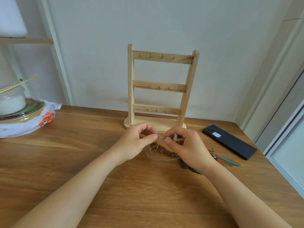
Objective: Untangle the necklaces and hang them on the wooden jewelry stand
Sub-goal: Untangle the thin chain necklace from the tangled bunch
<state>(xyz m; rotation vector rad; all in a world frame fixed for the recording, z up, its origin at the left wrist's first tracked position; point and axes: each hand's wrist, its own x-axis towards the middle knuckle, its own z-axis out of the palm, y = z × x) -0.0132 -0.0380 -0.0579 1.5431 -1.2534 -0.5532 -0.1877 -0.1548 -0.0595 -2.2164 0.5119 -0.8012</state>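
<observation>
Stand (160,89) at table (82,162) rear; necklaces (158,149) before it (under hands); phone (229,141) right; containers (14,106) left.

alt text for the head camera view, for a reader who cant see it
A person's left-hand grip and right-hand grip pinch a tangle of necklaces over a wooden table. Behind them a wooden jewelry stand stands upright with its hooks bare; a dark phone lies to the right.
</observation>
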